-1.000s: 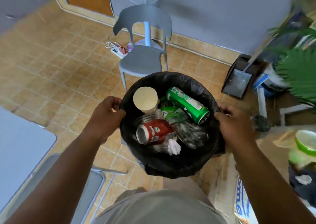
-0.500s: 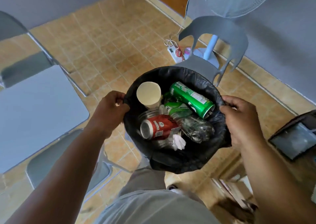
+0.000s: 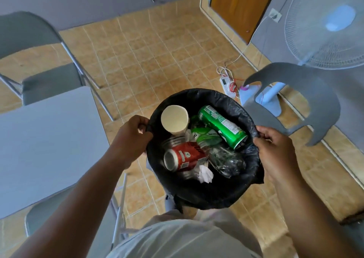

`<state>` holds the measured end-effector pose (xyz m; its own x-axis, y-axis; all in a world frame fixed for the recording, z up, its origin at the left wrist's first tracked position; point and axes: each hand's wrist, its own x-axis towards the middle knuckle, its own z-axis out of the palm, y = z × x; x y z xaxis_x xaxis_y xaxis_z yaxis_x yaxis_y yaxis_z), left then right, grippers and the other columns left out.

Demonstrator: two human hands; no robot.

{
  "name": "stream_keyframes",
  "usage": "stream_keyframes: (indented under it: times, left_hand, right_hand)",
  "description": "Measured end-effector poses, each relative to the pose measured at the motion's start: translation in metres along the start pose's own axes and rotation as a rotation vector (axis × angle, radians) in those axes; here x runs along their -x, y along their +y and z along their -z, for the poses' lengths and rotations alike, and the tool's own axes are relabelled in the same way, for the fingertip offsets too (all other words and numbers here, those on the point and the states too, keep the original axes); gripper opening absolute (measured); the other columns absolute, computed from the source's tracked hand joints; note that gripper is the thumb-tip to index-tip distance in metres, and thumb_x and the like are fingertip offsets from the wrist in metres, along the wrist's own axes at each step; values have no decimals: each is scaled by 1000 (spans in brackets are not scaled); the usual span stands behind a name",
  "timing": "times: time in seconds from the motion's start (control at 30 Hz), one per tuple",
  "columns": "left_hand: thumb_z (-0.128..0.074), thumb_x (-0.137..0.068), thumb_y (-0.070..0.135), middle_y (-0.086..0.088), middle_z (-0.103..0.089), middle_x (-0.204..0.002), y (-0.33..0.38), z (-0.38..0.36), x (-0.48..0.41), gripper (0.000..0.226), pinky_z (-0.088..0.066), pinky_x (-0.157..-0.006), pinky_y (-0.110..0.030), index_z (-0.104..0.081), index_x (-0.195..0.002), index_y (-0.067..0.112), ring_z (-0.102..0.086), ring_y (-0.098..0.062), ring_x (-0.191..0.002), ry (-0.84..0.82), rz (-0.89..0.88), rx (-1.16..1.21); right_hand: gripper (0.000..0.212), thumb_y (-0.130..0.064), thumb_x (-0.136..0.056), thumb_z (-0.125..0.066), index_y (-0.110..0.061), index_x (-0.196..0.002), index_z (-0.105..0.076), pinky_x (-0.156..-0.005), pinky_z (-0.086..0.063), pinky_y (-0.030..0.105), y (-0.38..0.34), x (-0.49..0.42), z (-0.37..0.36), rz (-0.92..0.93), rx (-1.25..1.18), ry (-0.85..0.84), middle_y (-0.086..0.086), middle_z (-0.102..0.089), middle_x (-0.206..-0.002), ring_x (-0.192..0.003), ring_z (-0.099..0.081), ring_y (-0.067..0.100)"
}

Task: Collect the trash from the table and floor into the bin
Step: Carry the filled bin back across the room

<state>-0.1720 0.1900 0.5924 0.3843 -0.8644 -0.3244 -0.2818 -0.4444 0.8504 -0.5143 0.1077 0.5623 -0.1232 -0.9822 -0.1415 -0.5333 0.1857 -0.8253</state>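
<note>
I hold the bin (image 3: 204,195), lined with a black bag, up in front of my body. My left hand (image 3: 131,139) grips its left rim and my right hand (image 3: 275,153) grips its right rim. Inside lie a paper cup (image 3: 174,119), a green tube can (image 3: 222,126), a red drink can (image 3: 184,156), a crushed clear plastic bottle (image 3: 226,160), green wrappers (image 3: 204,136) and a crumpled white tissue (image 3: 204,174).
A grey table (image 3: 47,145) is at my left with grey folding chairs (image 3: 45,80) behind and below it. A grey plastic chair (image 3: 301,104) and a standing fan (image 3: 327,25) are at the right. A power strip with cables (image 3: 228,85) lies on the tiled floor.
I have turned to the left with the bin held in both hands; the table and folding chairs have come into view and the plastic chair has slid to the right.
</note>
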Motion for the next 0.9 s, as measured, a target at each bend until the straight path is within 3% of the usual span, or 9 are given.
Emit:
stream_keyframes:
  times: [0.17, 0.4, 0.5, 0.6, 0.77, 0.9]
  left_hand:
    - [-60, -83, -2, -2, -58, -90, 5, 21, -52, 30, -44, -43, -15, -60, -89, 28, -58, -17, -60, 107, 43, 34]
    - [-61, -83, 0, -1, -60, -90, 5, 40, -107, 31, -46, -46, -22, -59, -88, 31, -60, -20, -59, 269, 165, 38]
    - [-60, -81, -2, -5, -61, -92, 10, 45, -123, 32, -49, -49, -31, -60, -89, 28, -61, -22, -59, 345, 228, 52]
    - [-60, -80, -3, -6, -61, -93, 16, 49, -141, 33, -49, -49, -32, -60, -90, 28, -63, -25, -62, 425, 287, 67]
    - [-61, -78, -2, -4, -62, -93, 11, 55, -164, 32, -57, -60, -48, -62, -92, 27, -68, -32, -68, 526, 352, 104]
    - [-61, -79, -3, -2, -62, -90, -9, 64, -176, 35, -56, -62, -51, -62, -92, 29, -65, -31, -65, 559, 384, 165]
  right_hand:
    - [36, -17, -90, -62, -21, -125, -68, -91, -47, 33, -38, -63, -41, 57, 34, -77, -14, -66, -103, -102, -64, 13]
    - [45, -24, -80, -58, -23, -124, -68, -77, -45, 22, -86, -155, -112, 112, 13, -263, -26, -63, -96, -91, -60, -7]
    - [36, -13, -89, -62, -24, -123, -67, -75, -45, 23, -104, -195, -137, 149, 69, -352, -25, -62, -96, -92, -62, -1]
    - [33, -11, -92, -62, -22, -123, -66, -82, -45, 28, -123, -230, -160, 199, 129, -455, -18, -64, -97, -94, -64, 14]
    - [30, -10, -93, -61, -16, -122, -65, -76, -45, 25, -159, -272, -197, 258, 187, -583, -9, -67, -101, -97, -63, 16]
    - [31, -7, -94, -60, -11, -124, -65, -92, -50, 33, -176, -280, -228, 259, 226, -631, 1, -69, -113, -104, -63, 20]
